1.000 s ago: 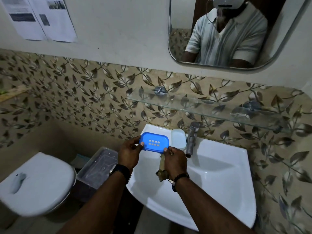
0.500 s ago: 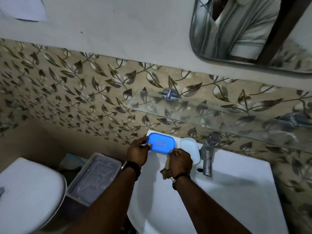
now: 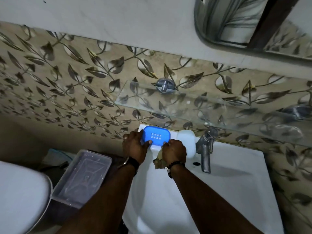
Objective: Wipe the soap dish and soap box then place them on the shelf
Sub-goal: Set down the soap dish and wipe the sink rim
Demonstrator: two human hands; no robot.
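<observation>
A blue soap dish (image 3: 156,135) with drain holes is at the back left corner of the white sink (image 3: 228,191). My left hand (image 3: 135,146) grips its left end, thumb on top. My right hand (image 3: 174,152) pinches its right front edge and also holds a brownish cloth (image 3: 157,162) that hangs below the palm. A white soap box (image 3: 186,140) lies on the sink rim just right of the dish. The glass shelf (image 3: 202,105) is on the tiled wall above, with nothing on it in view.
A metal tap (image 3: 205,146) stands right of the soap box. A clear plastic container (image 3: 82,178) sits left of the sink, beside a white toilet lid (image 3: 20,196). A mirror (image 3: 253,19) hangs at the upper right.
Both hands have carried the blue dish away from me, from over the basin to the sink's back rim beside the soap box. The camera has tilted down and moved closer.
</observation>
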